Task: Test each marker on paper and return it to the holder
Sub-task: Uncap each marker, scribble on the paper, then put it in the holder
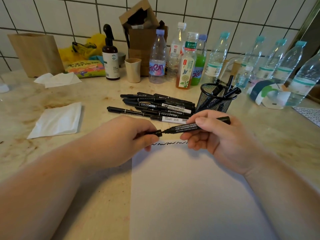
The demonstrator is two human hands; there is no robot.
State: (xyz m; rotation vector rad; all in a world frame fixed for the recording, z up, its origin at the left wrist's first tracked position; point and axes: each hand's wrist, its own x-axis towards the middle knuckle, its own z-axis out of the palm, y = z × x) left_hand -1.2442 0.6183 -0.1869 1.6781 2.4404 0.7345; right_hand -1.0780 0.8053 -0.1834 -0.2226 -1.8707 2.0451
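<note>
Beige marble countertop (52, 104) underneath it all, and a white sheet of paper (190, 187) lies flat on it, black squiggles (166, 143) along the top edge. Right hand (218, 135) above that edge, fingers curled round an uncapped black marker (187, 127), nib pointing left. Left hand (124, 134) pinches the small black cap (158, 133), just off the nib. Behind: loose black markers (155, 106) beside a black mesh holder (216, 99).

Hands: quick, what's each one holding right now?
Left hand: pinching the marker cap.
Right hand: gripping the uncapped marker.
</note>
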